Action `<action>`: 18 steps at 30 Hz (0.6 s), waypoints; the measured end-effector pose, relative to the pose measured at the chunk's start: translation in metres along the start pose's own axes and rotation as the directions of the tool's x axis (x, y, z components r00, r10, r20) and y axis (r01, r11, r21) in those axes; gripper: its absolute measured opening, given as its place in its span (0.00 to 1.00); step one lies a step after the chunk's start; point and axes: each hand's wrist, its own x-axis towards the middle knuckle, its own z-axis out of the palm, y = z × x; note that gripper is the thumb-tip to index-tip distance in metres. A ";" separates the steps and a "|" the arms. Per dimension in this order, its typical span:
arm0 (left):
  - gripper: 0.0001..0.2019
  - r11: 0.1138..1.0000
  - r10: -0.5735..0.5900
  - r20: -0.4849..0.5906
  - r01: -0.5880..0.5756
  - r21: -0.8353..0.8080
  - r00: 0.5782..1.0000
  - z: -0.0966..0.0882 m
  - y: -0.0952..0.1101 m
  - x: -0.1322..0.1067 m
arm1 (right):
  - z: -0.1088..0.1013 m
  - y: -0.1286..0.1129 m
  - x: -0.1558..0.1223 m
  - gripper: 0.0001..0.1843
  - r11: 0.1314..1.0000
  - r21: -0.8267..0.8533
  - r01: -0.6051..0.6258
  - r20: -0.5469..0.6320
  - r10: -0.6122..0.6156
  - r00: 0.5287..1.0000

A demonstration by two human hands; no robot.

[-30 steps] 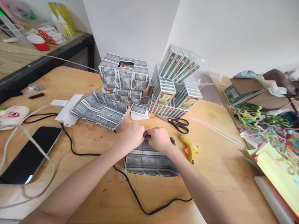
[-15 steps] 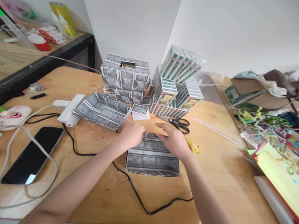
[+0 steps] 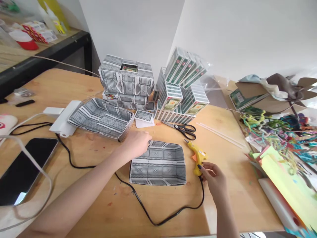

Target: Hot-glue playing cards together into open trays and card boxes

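An open tray built from grey patterned playing cards [image 3: 156,163] lies in front of me. My left hand [image 3: 138,144] is closed at its far left corner, fingers curled on the rim; their tips are partly hidden. To the tray's right, my right hand [image 3: 211,173] grips the handle of a yellow hot glue gun [image 3: 198,157], the thumb on the near side. The gun lies at the table, nozzle pointing away, its black cord [image 3: 173,215] looping toward me. Beyond the tray are black-handled scissors [image 3: 185,129] and a small stack of playing cards [image 3: 144,116].
A second card tray [image 3: 102,119] sits behind left, near a card-covered box [image 3: 126,77]. Boxed card decks [image 3: 184,86] are stacked at the back. Clear glue sticks [image 3: 220,135] lie at right, with yarn and paper [image 3: 284,172] beyond. A phone [image 3: 27,168] and white power strip [image 3: 65,119] are left.
My right hand has left the tray's far edge and come down right onto the glue gun handle. My left hand stays at the tray corner. The view has shifted slightly right.
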 end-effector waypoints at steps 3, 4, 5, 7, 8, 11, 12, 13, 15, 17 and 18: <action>0.08 1.000 -0.003 0.005 0.003 -0.009 1.000 0.000 0.000 0.000 | 0.000 0.002 0.002 0.27 0.996 0.068 -0.058 0.015 0.057 0.998; 0.08 1.000 -0.005 0.008 0.005 -0.013 1.000 0.001 -0.001 -0.001 | 0.000 0.002 0.002 0.27 0.995 0.071 -0.075 0.015 0.074 0.997; 0.08 1.000 -0.008 0.008 0.008 -0.015 1.000 0.002 -0.001 -0.001 | 0.001 0.001 0.002 0.28 0.994 0.071 -0.088 0.016 0.087 0.996; 0.07 1.000 -0.008 0.001 0.008 -0.016 1.000 0.003 -0.002 -0.001 | 0.002 0.001 0.000 0.28 0.992 0.074 -0.098 0.026 0.097 0.995; 0.07 1.000 -0.006 -0.006 0.006 -0.015 1.000 0.004 -0.002 -0.001 | 0.003 0.000 -0.001 0.28 0.992 0.080 -0.101 0.029 0.098 0.995; 0.07 1.000 0.002 -0.027 -0.003 -0.027 1.000 0.006 -0.003 0.000 | 0.004 -0.002 -0.004 0.29 0.988 0.117 -0.105 0.032 0.102 0.994; 0.07 0.999 0.002 -0.029 -0.003 -0.036 1.000 0.006 -0.004 0.000 | 0.004 -0.003 -0.005 0.29 0.986 0.128 -0.109 0.033 0.105 0.994; 0.08 0.999 0.000 -0.029 -0.001 -0.046 1.000 0.006 -0.004 0.000 | 0.004 -0.003 -0.005 0.29 0.984 0.138 -0.112 0.035 0.108 0.994; 0.08 0.997 -0.008 -0.021 0.007 -0.073 1.000 0.007 -0.004 0.000 | 0.003 -0.005 -0.006 0.29 0.982 0.150 -0.117 0.040 0.112 0.993; 0.08 0.994 -0.020 -0.015 0.018 -0.104 1.000 0.007 -0.004 -0.001 | 0.003 -0.005 -0.006 0.29 0.981 0.157 -0.118 0.040 0.113 0.993; 0.08 0.993 -0.023 -0.015 0.021 -0.118 1.000 0.007 -0.004 -0.001 | 0.002 -0.005 -0.005 0.28 0.979 0.161 -0.121 0.042 0.116 0.992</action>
